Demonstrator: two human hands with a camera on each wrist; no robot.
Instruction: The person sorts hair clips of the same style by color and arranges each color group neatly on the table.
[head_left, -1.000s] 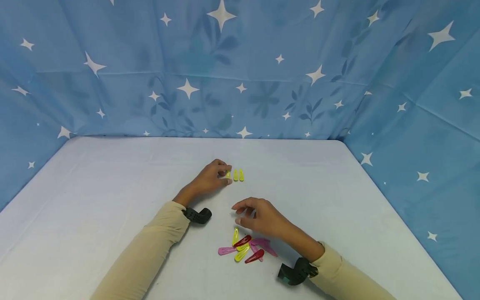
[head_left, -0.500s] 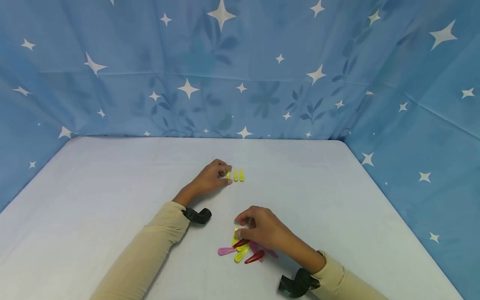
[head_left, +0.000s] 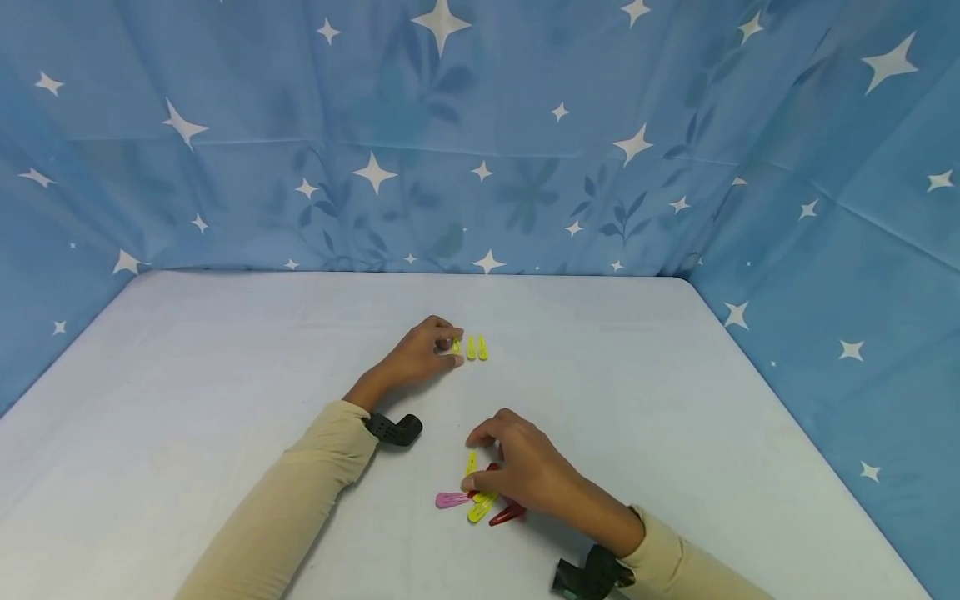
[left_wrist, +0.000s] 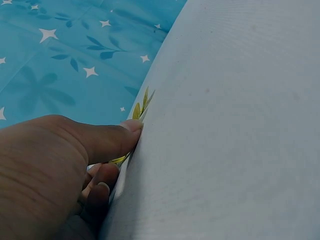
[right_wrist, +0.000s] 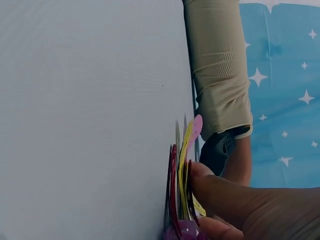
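In the head view my left hand (head_left: 416,354) pinches a yellow snap hair clip (head_left: 455,345) by its two ends, low over the table. Two more yellow clips (head_left: 482,348) lie upright in a row just right of it. My right hand (head_left: 528,467) curves over a small pile of hair clips nearer me, thumb and forefinger apart. A yellow clip (head_left: 472,462) shows between its fingertips, the thumb at the clip's lower end. Red clips (head_left: 507,513), another yellow clip (head_left: 481,508) and a pink clip (head_left: 452,500) stick out; my right hand hides the rest.
Everything lies on a white-covered table (head_left: 225,350). A blue curtain (head_left: 525,192) with white stars stands behind it and along the sides. Each wrist wears a black camera (head_left: 393,429), and the right one hangs low beside the pile.
My right hand has come down and toward me onto the pile, now covering the right-hand clips. A red clip there has shifted a little. My left hand stays on its yellow clip.
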